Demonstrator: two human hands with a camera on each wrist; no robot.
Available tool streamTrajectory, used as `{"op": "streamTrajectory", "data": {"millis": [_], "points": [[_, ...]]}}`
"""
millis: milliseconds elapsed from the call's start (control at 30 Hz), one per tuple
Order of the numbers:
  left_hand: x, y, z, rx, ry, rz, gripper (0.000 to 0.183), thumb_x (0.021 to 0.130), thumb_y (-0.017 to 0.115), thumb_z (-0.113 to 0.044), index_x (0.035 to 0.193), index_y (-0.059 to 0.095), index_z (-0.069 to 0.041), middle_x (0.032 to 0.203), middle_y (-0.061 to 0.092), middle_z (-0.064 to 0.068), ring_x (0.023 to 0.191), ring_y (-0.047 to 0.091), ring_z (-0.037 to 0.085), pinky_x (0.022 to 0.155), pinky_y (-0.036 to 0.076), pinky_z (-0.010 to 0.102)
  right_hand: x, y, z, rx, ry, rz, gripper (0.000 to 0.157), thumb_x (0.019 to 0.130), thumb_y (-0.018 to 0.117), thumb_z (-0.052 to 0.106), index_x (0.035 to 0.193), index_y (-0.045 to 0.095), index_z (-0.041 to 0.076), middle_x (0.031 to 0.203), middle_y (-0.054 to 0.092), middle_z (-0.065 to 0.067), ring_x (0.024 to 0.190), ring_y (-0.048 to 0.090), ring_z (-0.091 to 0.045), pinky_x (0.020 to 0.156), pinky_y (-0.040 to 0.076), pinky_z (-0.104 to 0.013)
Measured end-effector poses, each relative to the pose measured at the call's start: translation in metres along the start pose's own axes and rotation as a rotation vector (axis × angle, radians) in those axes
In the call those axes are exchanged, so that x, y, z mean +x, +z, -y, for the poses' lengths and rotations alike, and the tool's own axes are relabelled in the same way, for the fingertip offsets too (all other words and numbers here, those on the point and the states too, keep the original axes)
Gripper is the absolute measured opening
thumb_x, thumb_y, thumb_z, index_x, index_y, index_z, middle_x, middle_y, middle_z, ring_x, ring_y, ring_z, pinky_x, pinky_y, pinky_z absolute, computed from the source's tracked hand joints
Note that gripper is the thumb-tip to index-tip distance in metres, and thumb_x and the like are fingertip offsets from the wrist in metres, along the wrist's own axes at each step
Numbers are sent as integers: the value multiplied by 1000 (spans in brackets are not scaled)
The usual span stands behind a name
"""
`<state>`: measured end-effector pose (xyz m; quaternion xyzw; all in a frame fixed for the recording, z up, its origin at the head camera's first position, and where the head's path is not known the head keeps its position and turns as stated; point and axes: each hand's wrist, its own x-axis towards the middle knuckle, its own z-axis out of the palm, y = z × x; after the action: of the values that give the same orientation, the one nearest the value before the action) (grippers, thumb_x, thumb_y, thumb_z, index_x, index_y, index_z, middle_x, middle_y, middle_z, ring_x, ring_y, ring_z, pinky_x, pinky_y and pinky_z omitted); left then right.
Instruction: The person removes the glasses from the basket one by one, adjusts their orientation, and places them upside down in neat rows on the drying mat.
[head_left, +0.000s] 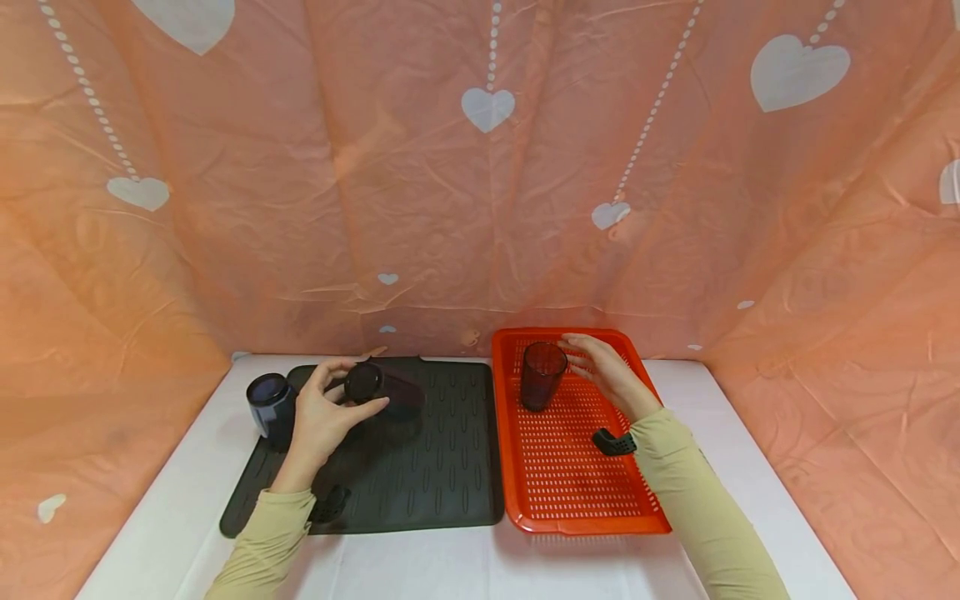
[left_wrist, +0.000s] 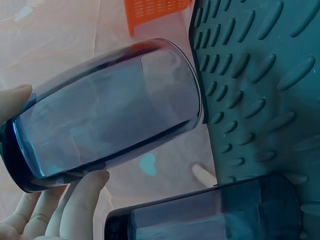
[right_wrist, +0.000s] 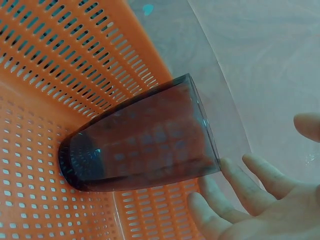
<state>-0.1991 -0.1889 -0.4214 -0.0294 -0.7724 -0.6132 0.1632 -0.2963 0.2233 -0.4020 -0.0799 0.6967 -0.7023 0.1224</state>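
My left hand (head_left: 322, 408) pinches a dark tinted drinking glass (left_wrist: 110, 110) near its thick base, thumb on one side and fingers on the other. Base up, this glass is over the black ridged mat (head_left: 442, 467); whether its rim touches the mat I cannot tell. A second tinted glass (head_left: 273, 412) stands upside down at the mat's left edge, beside that hand. Inside the orange basket (head_left: 585, 525), another tinted glass (right_wrist: 145, 137) stands upright near the back. My right hand (head_left: 603, 371) is beside its rim, fingers spread and fingertips at or near the edge, not wrapped around it.
Mat and basket lie side by side on a white-covered table (head_left: 420, 567). An orange cloth (head_left: 420, 183) with white hearts rises behind and along both sides. The basket has raised, perforated walls (right_wrist: 85, 40).
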Motion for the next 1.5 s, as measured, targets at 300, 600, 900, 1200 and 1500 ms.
{"op": "streamTrajectory", "data": {"millis": [300,600,900,1200,1500], "points": [[-1,2,1,-5,-9,-18,71,64,89,-6,125,54,-6,114,55,10,97,63,7,79,52,20,1,2,0,-28,11,0,55,103,40,25,146,27,-8,149,30,-23,134,30,-38,112,22,-48],[-3,3,1,9,-35,-11,73,64,88,-4,129,55,-3,122,57,14,109,59,23,83,49,16,1,4,1,-39,12,7,54,103,41,25,145,28,-7,149,31,-23,133,31,-38,111,23,-48],[-4,7,9,127,34,-41,69,64,89,-10,127,60,-9,124,59,12,111,59,29,94,47,43,1,5,0,-53,21,6,56,103,43,27,146,28,-6,149,30,-20,135,30,-36,112,23,-48],[-6,11,13,124,17,-46,67,65,89,-10,126,61,-10,124,58,15,113,58,33,95,45,47,-1,6,0,-65,13,6,56,103,43,29,146,29,-5,150,30,-19,136,28,-36,111,22,-49],[-5,16,16,71,-22,-62,72,64,89,-7,127,54,-3,123,59,19,114,56,33,99,42,44,-1,6,0,-50,14,13,57,103,43,29,146,28,-6,150,29,-18,136,27,-36,112,21,-49]]}}
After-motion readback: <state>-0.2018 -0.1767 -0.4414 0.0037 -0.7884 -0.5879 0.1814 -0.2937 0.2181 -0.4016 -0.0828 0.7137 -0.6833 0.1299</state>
